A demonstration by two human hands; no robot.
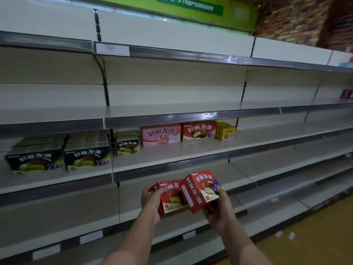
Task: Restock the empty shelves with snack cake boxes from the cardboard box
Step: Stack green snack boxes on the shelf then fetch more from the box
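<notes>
I hold two red snack cake boxes in front of the shelving. My left hand (150, 199) grips the left red box (172, 197) by its left end. My right hand (219, 209) grips the right red box (200, 190) from below, tilted up on its corner, and the two boxes touch. On the shelf (172, 157) above stand two dark boxes (57, 159), a smaller dark box (128, 145), a pink box (161, 135), a red box (198, 131) and a yellow box (225, 131). The cardboard box is out of view.
The upper shelves (172, 109) and the lower shelves (267, 188) run bare to the right. A green sign (189, 6) and a brick wall (298, 20) top the unit. Yellow floor (315, 241) with small white scraps lies at the lower right.
</notes>
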